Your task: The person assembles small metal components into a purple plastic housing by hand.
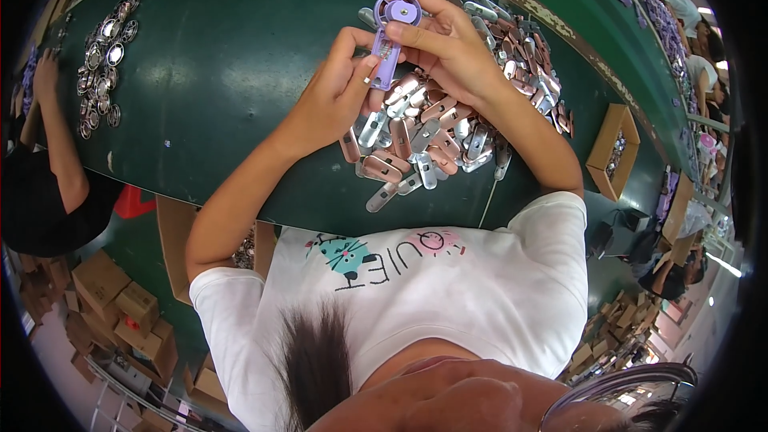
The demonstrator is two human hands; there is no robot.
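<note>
Purple casing (386, 66), left hand (342, 80) and right hand (453, 46), grip clamped on it, lettered shirt (456, 296)

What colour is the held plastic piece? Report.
The plastic piece is light purple; head view shows it.

Cannot fully see left hand (342, 84) behind purple casing (385, 76) | cannot make out tiny fittings (386, 50) inside it | cannot see lower layers of metal plates (424, 136) | lose co-worker (48, 220) past left edge | cannot identify small pieces (617, 150) in right-side carton (602, 179)
</note>
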